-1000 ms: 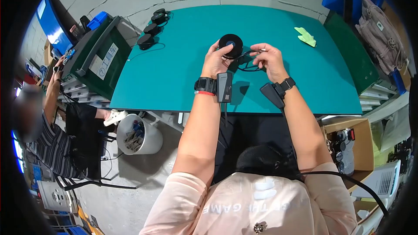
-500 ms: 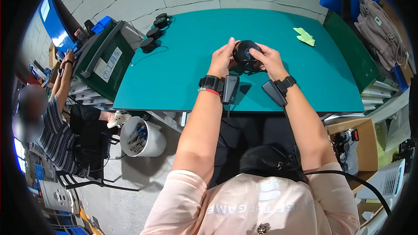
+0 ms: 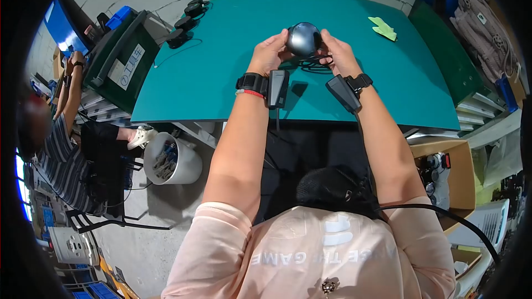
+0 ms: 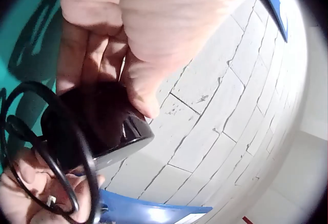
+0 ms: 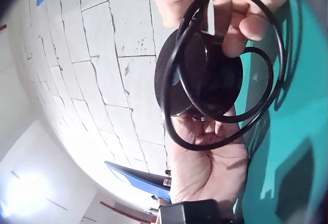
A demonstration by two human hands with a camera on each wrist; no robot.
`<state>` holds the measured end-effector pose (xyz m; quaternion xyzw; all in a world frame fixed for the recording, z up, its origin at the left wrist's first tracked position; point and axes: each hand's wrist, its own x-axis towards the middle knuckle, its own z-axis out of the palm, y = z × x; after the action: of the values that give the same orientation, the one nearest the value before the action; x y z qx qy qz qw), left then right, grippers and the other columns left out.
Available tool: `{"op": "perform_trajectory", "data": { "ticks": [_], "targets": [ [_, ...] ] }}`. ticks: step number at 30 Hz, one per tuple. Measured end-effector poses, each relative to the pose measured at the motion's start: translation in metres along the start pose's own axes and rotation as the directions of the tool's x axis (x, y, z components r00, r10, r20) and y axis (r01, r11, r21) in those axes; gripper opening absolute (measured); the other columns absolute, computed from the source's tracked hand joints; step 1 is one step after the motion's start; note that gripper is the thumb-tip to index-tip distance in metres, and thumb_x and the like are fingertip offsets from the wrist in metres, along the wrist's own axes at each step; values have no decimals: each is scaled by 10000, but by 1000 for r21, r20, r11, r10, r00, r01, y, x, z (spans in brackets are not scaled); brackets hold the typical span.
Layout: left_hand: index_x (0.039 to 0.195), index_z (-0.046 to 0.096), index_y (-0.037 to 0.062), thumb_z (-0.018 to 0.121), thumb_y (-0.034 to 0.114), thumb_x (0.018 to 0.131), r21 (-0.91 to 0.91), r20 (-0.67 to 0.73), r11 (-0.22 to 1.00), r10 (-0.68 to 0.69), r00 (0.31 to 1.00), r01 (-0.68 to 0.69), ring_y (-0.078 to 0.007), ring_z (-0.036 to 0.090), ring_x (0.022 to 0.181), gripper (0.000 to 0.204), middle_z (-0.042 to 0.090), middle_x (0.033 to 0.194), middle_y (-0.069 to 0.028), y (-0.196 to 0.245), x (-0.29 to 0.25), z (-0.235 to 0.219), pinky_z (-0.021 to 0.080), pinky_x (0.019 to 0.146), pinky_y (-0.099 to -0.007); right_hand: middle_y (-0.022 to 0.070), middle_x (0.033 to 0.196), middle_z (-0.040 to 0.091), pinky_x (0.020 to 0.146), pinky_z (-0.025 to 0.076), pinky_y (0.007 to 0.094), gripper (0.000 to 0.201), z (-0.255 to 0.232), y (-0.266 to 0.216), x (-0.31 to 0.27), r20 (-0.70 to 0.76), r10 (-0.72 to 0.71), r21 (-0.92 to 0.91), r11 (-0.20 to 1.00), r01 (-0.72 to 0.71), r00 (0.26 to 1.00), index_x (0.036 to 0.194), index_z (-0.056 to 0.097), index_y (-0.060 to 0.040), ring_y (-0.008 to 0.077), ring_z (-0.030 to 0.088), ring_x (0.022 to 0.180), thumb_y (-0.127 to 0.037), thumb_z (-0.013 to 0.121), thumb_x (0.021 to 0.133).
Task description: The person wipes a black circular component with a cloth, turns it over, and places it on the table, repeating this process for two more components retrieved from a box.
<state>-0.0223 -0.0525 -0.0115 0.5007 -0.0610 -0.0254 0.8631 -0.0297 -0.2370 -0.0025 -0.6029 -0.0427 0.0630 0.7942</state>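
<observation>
Currently, a glossy black, puck-shaped device with a rounded face [image 3: 303, 39] is held up above the middle of the green-topped table [image 3: 221, 77], gripped from both sides. The person's left hand [image 3: 270, 52] has its thumb and fingers curled around the device's left side, thumb on the edge. Opposite, the right hand [image 3: 339, 55] is partly closed, pinching the device's right side between thumb and bent fingers; whether those fingers also grip the thin black cable [image 5: 165, 98] looped beside them, I cannot tell. The cable hangs in loose coils above the table, near the right hand. Along the table's far left edge stands a row of small black round units [image 3: 177, 39], with a thin cord trailing from the nearest. Toward the table's far right lies a crumpled yellow-green piece [image 3: 382, 29], and below its left front corner sits a white round bin [image 3: 191, 167].
</observation>
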Motion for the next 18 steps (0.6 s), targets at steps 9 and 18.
{"op": "perform_trajectory", "data": {
  "ticks": [9,18],
  "targets": [
    [1109,550,0,693,181,786,171,122,985,-9,992,-12,-109,578,786,397,589,952,-38,4,-9,11,506,704,-224,-9,793,591,431,366,173,357,0,5,0,44,-163,-148,975,168,986,1156,566,-63,40,481,547,-230,612,844],
    [1153,522,6,757,133,703,213,105,977,-27,994,4,-105,582,801,524,574,918,-25,7,-8,8,479,662,-201,17,906,601,436,378,181,382,-2,3,0,37,-181,-18,983,182,983,1214,535,-98,65,538,602,-273,568,876]
  ]
}}
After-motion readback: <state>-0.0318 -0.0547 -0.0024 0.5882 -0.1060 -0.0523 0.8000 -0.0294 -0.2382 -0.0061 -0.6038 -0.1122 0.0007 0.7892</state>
